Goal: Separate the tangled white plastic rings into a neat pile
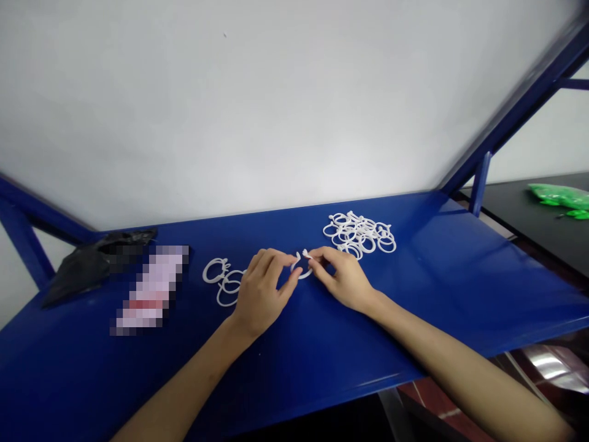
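Blue worktop [414, 319] carries it all: at its middle the left hand [260, 294] and right hand [343, 279] meet, fingers pinched on one white ring [304, 275]. A few loose rings [223, 279] lie beside the left hand, a ring pile [359, 234] behind the right, a black bag [87, 264], contents hidden, far left.

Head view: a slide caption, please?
Left hand and right hand pinch one white plastic ring over a blue shelf, between a few rings and a larger pile.
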